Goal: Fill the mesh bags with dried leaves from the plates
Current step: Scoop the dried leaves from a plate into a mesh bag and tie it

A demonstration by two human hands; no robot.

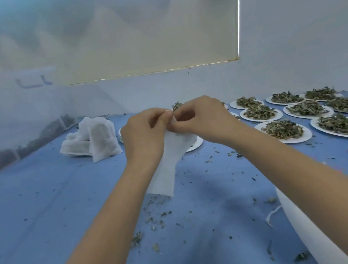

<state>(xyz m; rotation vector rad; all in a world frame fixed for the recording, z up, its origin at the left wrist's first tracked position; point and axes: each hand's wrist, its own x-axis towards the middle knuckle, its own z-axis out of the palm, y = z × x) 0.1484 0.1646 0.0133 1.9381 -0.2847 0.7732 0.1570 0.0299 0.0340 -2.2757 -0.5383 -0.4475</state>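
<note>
The room was plain: pale walls, a drawn blind [146, 36], a net [3, 120] at the left, and a blue cloth [47, 213] strewn with crumbs, bearing plates [283, 139] heaped with leaves [282, 129] at the right and a pile of bags [95, 139] at the far left. Above it the left hand [142, 133] and right hand [200, 122] each pinched the top edge of a limp bag [166, 165] hanging between them. To my eye the mouth wanted parting wide, close over a plate, before any leaves went in.
</note>
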